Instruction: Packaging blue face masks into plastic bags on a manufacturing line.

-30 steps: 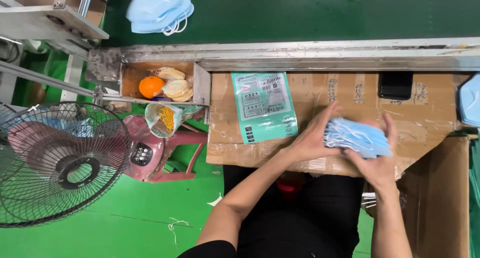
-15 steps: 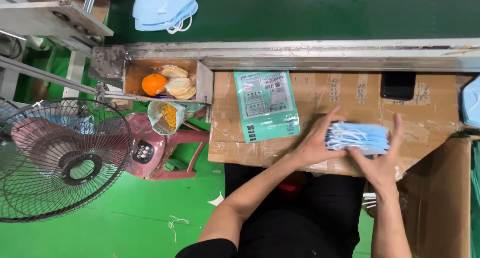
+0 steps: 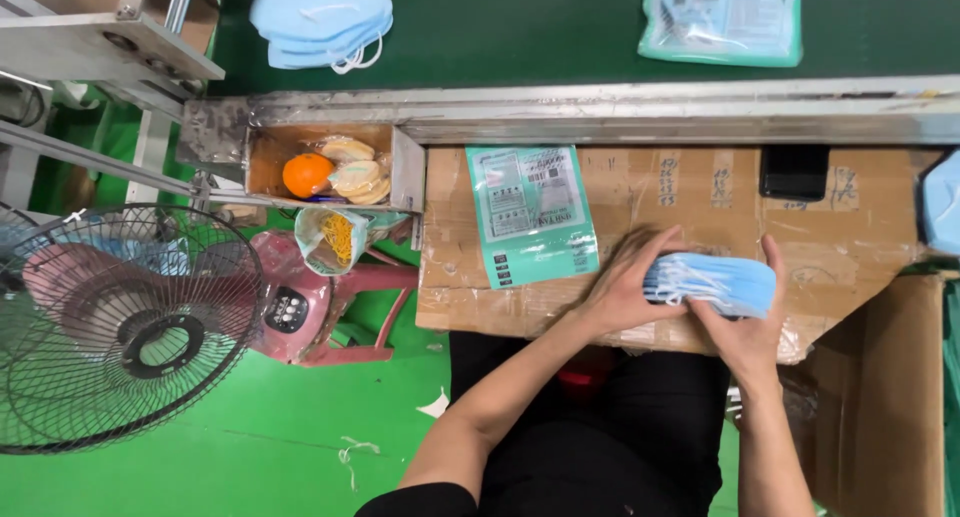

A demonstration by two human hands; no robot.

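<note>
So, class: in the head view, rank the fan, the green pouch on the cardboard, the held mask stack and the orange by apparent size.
1. fan
2. green pouch
3. mask stack
4. orange

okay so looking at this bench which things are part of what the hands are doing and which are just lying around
In hand:
left hand
right hand
stack of blue face masks
flat green pouch
cardboard work surface

Lying about:
orange
biscuits
black phone
fan
bag of snacks
</note>
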